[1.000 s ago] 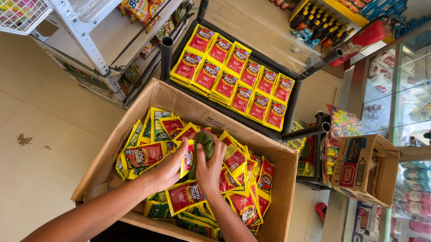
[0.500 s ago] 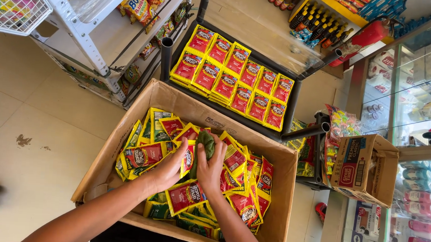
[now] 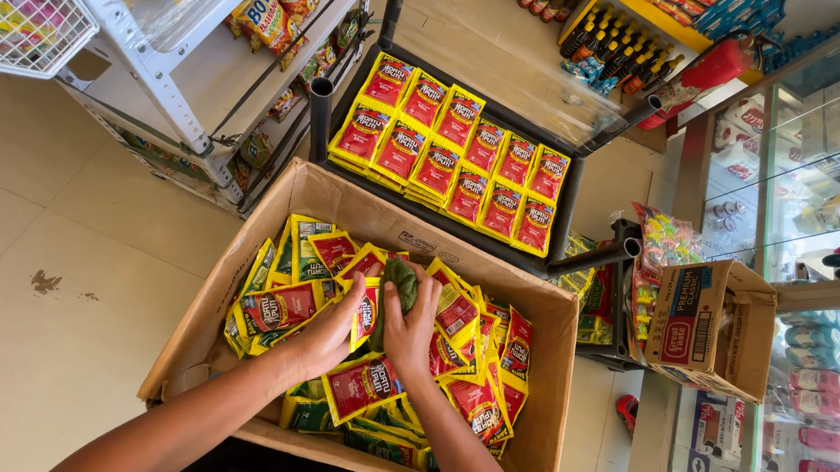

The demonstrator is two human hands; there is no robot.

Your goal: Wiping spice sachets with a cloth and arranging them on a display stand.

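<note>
A large cardboard box [image 3: 243, 264] holds several yellow-and-red sachets [image 3: 285, 305], with green ones lower down. My left hand [image 3: 332, 328] and my right hand [image 3: 413, 323] are both inside it, pressed on either side of a small stack of sachets [image 3: 387, 292] with a dark green packet showing at its top. My fingers wrap around this stack, and my forearms come in from the bottom of the view. Beyond the box, a black shelf [image 3: 579, 178] carries two neat rows of the same yellow-and-red sachets [image 3: 444, 155].
A white metal rack [image 3: 185, 105] with snack packets stands at the upper left, with a white wire basket [image 3: 21, 7] beside it. A smaller open cardboard box [image 3: 706, 331] sits at the right, next to glass display cases [image 3: 811, 192]. Tiled floor [image 3: 58, 272] lies to the left.
My hands stay on the same stack in the box, hardly moving. A blurred shape at the left floor edge half a second ago is gone.
</note>
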